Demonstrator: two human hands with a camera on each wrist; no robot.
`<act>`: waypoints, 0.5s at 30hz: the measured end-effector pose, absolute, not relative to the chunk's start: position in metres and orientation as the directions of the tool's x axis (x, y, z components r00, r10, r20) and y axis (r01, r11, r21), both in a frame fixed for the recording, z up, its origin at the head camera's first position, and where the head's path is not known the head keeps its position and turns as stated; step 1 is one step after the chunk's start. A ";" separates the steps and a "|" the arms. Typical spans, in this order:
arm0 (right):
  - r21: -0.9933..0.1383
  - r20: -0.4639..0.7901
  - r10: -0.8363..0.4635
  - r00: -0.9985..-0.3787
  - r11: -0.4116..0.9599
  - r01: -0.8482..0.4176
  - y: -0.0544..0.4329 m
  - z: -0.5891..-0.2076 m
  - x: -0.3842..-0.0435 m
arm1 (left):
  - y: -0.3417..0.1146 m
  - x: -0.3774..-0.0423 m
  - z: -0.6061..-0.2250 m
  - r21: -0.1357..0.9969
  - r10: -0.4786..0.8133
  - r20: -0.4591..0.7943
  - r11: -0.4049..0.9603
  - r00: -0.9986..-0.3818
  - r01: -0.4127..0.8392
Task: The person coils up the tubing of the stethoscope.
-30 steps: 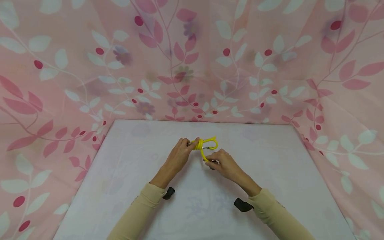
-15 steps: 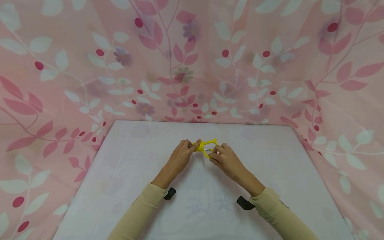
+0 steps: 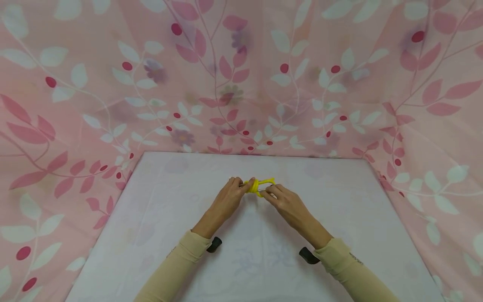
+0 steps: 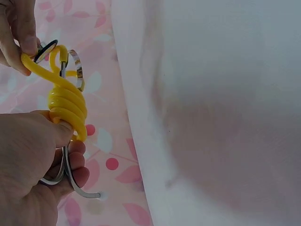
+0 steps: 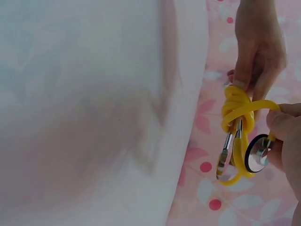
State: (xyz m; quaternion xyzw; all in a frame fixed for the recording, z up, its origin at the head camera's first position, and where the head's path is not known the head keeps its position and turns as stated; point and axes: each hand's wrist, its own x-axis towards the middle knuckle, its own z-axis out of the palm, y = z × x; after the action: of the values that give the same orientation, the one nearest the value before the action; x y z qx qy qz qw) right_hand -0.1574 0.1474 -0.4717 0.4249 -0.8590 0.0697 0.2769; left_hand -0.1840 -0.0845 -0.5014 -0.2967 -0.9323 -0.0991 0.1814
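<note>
A stethoscope with yellow tubing [image 3: 254,186] is held between both hands over the far half of the table. Its tubing is wound in several turns into a tight coil [image 4: 68,101]. My left hand [image 3: 228,197] grips the coil with the thumb across it, and the bent metal ear tubes [image 4: 70,174] come out beneath, among the fingers. My right hand [image 3: 286,203] pinches the tubing's free end by the round chest piece [image 5: 256,154], at the other end of the coil. In the right wrist view a tubing loop [image 5: 241,160] and a shiny curved metal piece [image 5: 221,162] hang beside the chest piece.
The white-covered table [image 3: 256,260] lies under both hands. Pink leaf-patterned cloth [image 3: 211,84] rises behind it and at both sides. Dark wrist-worn devices [image 3: 309,255] show below the forearms, next to the beige sleeves.
My right hand has come up from below the coil, bringing the tubing end and chest piece around to the loop end. My left hand keeps its grip on the coil, nearly still.
</note>
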 end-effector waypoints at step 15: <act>0.110 0.522 -0.732 -0.438 0.567 -0.816 0.155 -0.475 -0.159 | -0.085 -0.183 -0.504 0.026 0.557 0.432 0.779 -0.709 0.627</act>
State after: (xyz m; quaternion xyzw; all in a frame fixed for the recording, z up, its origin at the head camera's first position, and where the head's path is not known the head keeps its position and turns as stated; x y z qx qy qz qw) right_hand -0.1591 0.1546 -0.4754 0.4583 -0.8443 0.0793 0.2659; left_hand -0.1831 -0.0846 -0.5035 -0.3214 -0.9206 -0.0854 0.2048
